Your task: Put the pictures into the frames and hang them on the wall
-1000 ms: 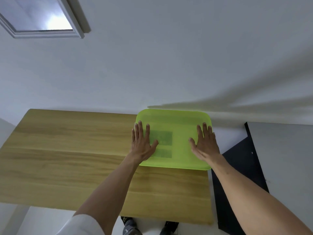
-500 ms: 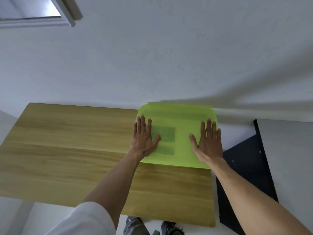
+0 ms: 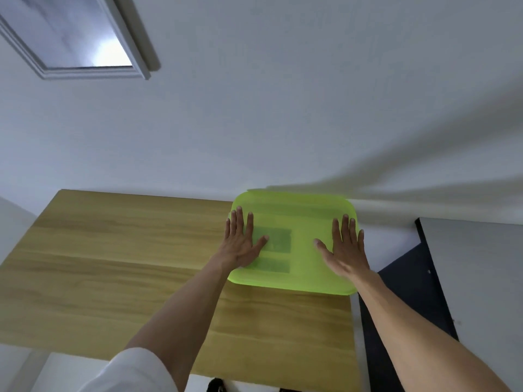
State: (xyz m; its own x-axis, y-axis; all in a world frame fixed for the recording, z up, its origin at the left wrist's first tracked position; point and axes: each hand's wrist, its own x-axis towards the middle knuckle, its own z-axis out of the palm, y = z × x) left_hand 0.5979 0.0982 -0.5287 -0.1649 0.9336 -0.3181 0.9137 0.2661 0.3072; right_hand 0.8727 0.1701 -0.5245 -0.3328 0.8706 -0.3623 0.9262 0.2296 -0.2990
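A translucent lime-green lid (image 3: 304, 222) covers a box at the far right end of the wooden table (image 3: 119, 264), against the white wall. Two dark rectangles show faintly through the lid. My left hand (image 3: 242, 243) lies flat on the lid's left part, fingers spread. My right hand (image 3: 343, 250) lies flat on its right part, fingers spread too. Neither hand holds anything. A white-framed picture (image 3: 70, 38) hangs on the wall at the upper left, partly cut off by the image edge.
Right of the table a dark panel (image 3: 407, 306) and a grey surface (image 3: 481, 278) stand close by. Shoes show on the floor below the table's near edge (image 3: 218, 387). The white wall (image 3: 283, 108) fills the upper view.
Both hands stay flat on the green lid. The view has tilted upward, so more of the framed picture on the wall shows at the upper left.
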